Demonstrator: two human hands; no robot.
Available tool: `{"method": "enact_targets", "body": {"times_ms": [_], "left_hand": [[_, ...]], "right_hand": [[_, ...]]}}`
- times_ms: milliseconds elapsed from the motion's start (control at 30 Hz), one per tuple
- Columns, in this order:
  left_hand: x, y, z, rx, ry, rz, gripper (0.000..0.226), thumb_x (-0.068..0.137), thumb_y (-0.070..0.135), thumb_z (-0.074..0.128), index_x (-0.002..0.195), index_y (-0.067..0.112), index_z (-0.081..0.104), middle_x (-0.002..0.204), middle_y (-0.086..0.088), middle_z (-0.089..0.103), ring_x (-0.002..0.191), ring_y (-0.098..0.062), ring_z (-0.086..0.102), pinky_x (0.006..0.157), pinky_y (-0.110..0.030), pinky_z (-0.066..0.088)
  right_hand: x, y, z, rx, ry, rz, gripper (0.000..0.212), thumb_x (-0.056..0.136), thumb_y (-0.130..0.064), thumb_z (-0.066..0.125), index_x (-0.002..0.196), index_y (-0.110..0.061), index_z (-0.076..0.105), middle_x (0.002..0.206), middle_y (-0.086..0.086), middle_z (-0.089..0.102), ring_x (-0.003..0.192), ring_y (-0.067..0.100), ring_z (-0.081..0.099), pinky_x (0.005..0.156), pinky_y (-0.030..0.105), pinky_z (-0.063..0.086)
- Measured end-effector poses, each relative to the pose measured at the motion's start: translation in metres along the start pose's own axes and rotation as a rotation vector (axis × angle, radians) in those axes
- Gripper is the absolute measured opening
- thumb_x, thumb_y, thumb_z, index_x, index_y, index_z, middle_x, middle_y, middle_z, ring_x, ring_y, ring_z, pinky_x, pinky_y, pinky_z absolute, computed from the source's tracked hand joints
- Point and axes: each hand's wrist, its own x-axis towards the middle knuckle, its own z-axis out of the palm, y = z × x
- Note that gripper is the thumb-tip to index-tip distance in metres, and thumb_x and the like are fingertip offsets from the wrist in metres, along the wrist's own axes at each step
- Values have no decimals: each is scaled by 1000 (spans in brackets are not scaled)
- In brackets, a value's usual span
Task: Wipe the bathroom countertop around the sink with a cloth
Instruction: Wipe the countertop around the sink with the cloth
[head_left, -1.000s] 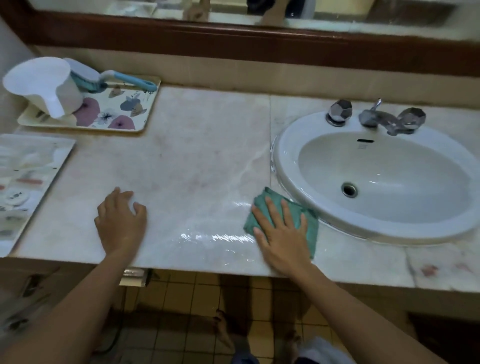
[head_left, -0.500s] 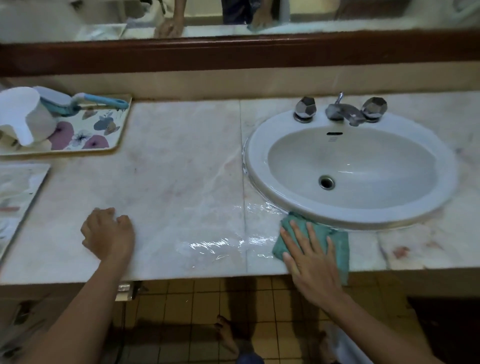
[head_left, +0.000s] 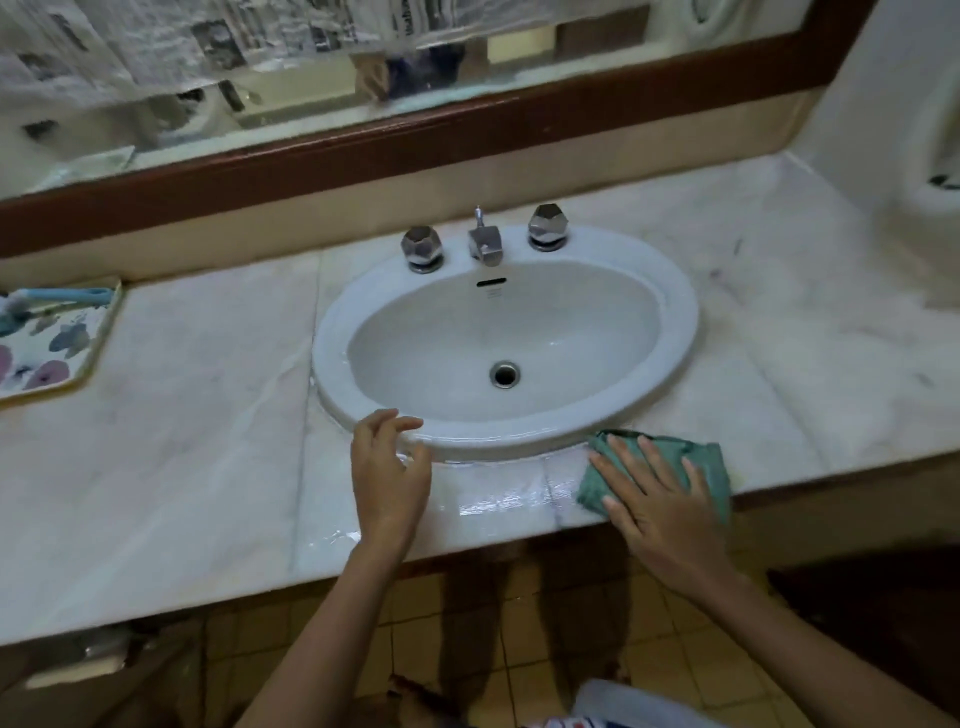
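One green cloth (head_left: 714, 470) lies folded on the counter (head_left: 208, 441) at its front edge, just right of the sink's front curve and touching the rim there. The right hand (head_left: 660, 499) presses it flat with straight, spread fingers, its grip released, and covers most of the cloth. The left hand (head_left: 389, 467) sits at the sink's front-left rim with fingers loosely curled, its grip released and holding nothing; whether the fingertips touch the rim is hard to tell. Between the two hands a wet streak (head_left: 493, 501) shines on the marble. The one oval sink (head_left: 680, 322) carries two faceted knobs (head_left: 423, 247), one spout (head_left: 485, 244) between them and one drain (head_left: 504, 374). At far left one flowered tray (head_left: 78, 332), cut off by the picture edge, holds a blue-handled brush (head_left: 67, 296), also cut off. The mirror (head_left: 311, 78) above shows only blurred shapes.
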Motion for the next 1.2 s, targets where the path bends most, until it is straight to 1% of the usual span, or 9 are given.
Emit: {"method": "enact_targets", "body": {"times_ms": [100, 233, 400, 533, 667, 833, 1000, 1100, 1200], "left_hand": [[-3, 38, 33, 34, -73, 48, 23, 86, 10, 61, 105, 21, 67, 125, 3, 51, 120, -11, 48, 92, -20, 40], [3, 90, 88, 65, -194, 139, 23, 87, 10, 60, 108, 18, 67, 122, 3, 52, 112, -9, 49, 76, 1, 32], [15, 143, 168, 233, -459, 222, 40, 91, 35, 52, 127, 19, 56, 136, -2, 49, 122, -23, 50, 99, -36, 39], [23, 152, 205, 428, -647, 136, 58, 91, 56, 31, 137, 24, 44, 139, -4, 49, 118, -28, 55, 97, -44, 42], [14, 152, 213, 556, -522, 245, 49, 97, 49, 26, 129, 20, 50, 116, -6, 63, 102, -30, 60, 80, -38, 44], [18, 149, 214, 542, -513, 215, 45, 96, 50, 30, 126, 26, 52, 115, 2, 63, 103, -22, 59, 75, -32, 37], [16, 147, 211, 514, -511, 231, 46, 95, 51, 29, 120, 24, 55, 111, 0, 63, 100, -25, 59, 76, -35, 40], [19, 146, 208, 477, -538, 244, 44, 96, 52, 30, 116, 23, 56, 107, 1, 62, 99, -26, 59, 73, -34, 37], [19, 147, 207, 474, -571, 228, 48, 95, 54, 29, 122, 23, 56, 111, 3, 61, 101, -24, 58, 74, -33, 35]], "right_hand": [[-5, 51, -9, 9, 11, 151, 55, 95, -48, 21, 149, -39, 27, 156, -10, 28, 144, 17, 25, 106, 51, 22], [-21, 118, -17, 90, 56, 292, 55, 95, -49, 21, 148, -38, 26, 156, -11, 24, 145, 21, 21, 110, 55, 17], [-8, 217, -34, 143, 63, 567, 53, 99, -50, 16, 151, -41, 10, 161, -11, 6, 148, 20, 2, 116, 56, 8], [36, 252, -56, 166, -18, 685, 55, 99, -51, 11, 151, -41, -4, 161, -10, -9, 148, 19, -8, 117, 55, -2], [80, 241, -62, 180, -2, 682, 55, 99, -49, 10, 150, -39, -7, 161, -8, -10, 148, 24, -9, 116, 56, -2], [95, 167, -51, 168, 20, 508, 55, 100, -46, 16, 152, -37, 2, 161, -8, -9, 148, 25, -8, 115, 55, 1], [45, 99, -29, 115, 32, 259, 57, 93, -48, 32, 148, -34, 30, 158, -5, 24, 145, 27, 22, 112, 55, 21], [12, 119, -26, 56, 12, 163, 57, 95, -49, 30, 150, -39, 21, 159, -11, 18, 147, 21, 18, 110, 48, 12], [-5, 170, -34, 32, -21, 284, 56, 94, -54, 18, 149, -49, 4, 159, -19, 1, 148, 15, 6, 113, 45, 6]]}}
